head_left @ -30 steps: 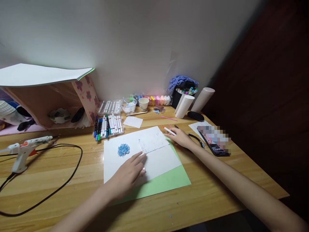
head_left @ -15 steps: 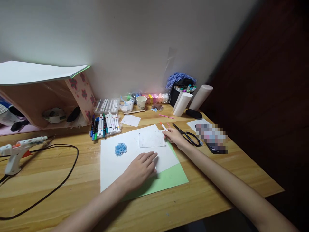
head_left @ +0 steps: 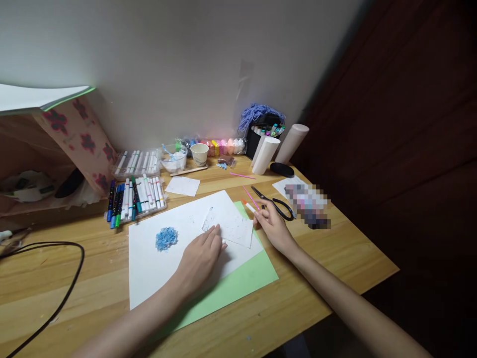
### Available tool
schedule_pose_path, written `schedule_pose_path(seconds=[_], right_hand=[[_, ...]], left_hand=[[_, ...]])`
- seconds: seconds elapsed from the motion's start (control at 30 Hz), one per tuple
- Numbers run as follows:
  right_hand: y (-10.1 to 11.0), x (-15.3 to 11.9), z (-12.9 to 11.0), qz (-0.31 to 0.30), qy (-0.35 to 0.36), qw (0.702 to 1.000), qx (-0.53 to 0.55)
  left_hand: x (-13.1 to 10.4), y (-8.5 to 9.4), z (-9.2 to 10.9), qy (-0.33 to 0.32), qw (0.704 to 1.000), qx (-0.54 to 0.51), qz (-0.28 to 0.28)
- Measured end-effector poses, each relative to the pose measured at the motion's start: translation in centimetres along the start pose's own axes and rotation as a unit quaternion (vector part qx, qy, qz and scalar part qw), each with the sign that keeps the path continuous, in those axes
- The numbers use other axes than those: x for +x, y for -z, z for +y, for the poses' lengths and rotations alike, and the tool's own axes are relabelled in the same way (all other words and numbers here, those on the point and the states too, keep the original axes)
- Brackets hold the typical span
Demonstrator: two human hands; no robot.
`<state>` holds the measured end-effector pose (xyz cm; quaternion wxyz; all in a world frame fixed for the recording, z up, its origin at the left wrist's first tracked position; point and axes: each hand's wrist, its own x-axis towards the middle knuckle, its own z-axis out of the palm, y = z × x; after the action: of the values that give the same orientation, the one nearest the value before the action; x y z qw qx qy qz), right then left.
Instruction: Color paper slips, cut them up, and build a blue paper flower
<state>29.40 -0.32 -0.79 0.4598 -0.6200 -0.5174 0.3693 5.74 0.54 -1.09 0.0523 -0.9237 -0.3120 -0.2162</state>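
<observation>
Right hand (head_left: 274, 226) grips marker (head_left: 251, 208) off white sheet's (head_left: 186, 223) right edge; left hand (head_left: 203, 252) over sheet, grip I can't tell. Green paper (head_left: 249, 276) juts past sheet's near edge; cup (head_left: 199, 154) print illegible.

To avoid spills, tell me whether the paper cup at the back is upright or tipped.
Upright: the paper cup has its open rim on top and its wall narrowing downward.

No lettering is legible, the print on the paper cup (head_left: 199, 155) being too small to read.
</observation>
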Motion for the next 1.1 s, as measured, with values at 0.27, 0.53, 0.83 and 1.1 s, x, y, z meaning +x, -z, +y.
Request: schedule_pose_path(seconds=[0.27, 0.53, 0.83, 1.1], right_hand=[[-3.5, 1.9, -3.8, -0.262, 0.041, 0.949, 0.170], [-5.9, 1.8, -1.4, -0.229, 0.103, 0.965, 0.075], [-4.5, 2.4, -1.0, -0.305, 0.070, 0.949, 0.045], [-3.6, 3.2, -1.3, -0.292, 0.122, 0.947, -0.049]], left_hand=[[-1.2, 0.4, 0.0, 0.021, 1.000, 0.008, -0.008], [-1.5, 0.2, 0.4, 0.040, 0.999, -0.017, -0.002], [-1.3, 0.6, 0.6, 0.065, 0.998, -0.002, -0.019], [-1.2, 0.3, 0.6, 0.048, 0.999, 0.022, -0.005]])
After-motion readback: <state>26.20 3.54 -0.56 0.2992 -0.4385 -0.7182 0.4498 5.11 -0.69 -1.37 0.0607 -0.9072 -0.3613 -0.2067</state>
